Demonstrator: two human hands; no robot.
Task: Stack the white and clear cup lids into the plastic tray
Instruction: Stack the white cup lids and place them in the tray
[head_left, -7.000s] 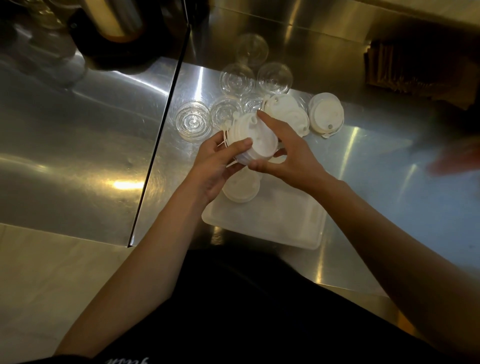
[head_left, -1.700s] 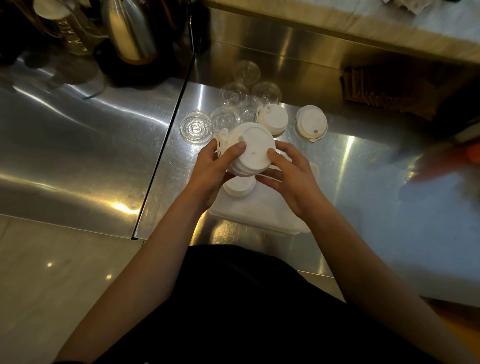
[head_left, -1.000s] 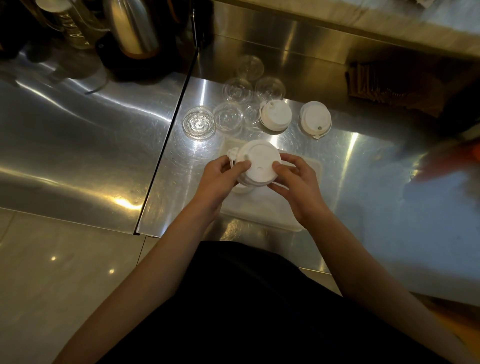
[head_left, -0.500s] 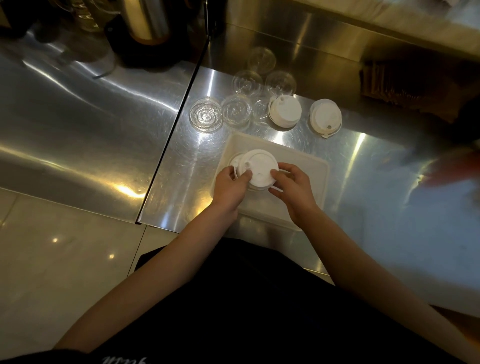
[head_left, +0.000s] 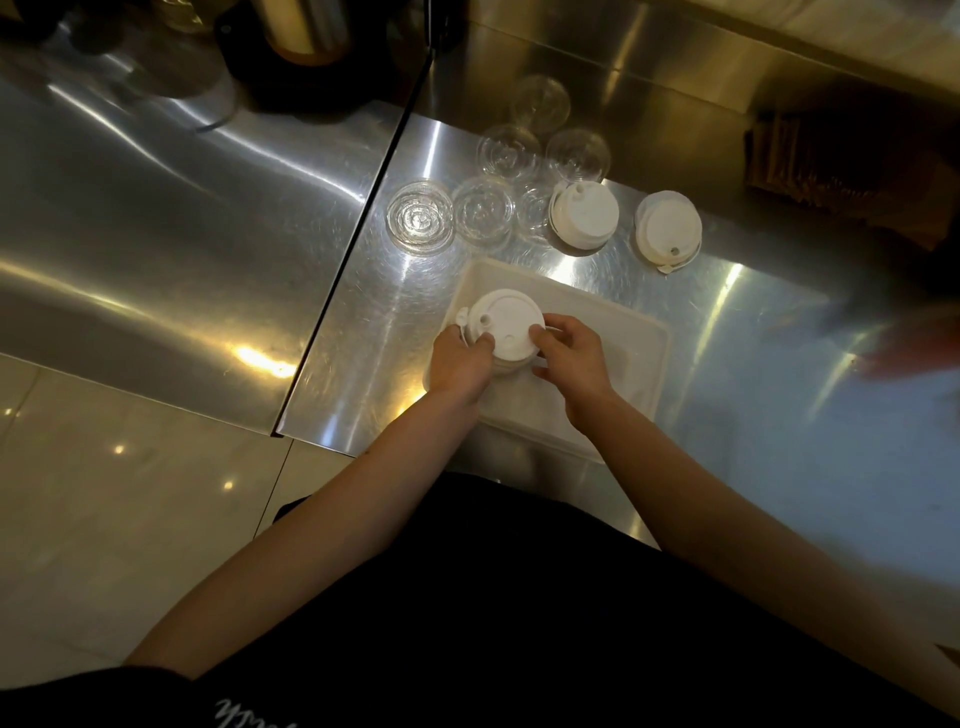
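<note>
A stack of white cup lids stands in the left part of the translucent plastic tray on the steel counter. My left hand grips the stack from the left and my right hand grips it from the right. Behind the tray lie two more white lid stacks, one near the middle and one to its right. Several clear lids lie scattered left of and behind them.
A metal kettle on a dark base stands at the back left. A dark gap splits the steel counter into two surfaces. Brown paper sleeves sit at the back right. A blurred red object shows at the right edge.
Both hands have brought the white lid stack down from in front of me into the tray's left part, onto the lid that lay there. The other lids have not moved.
</note>
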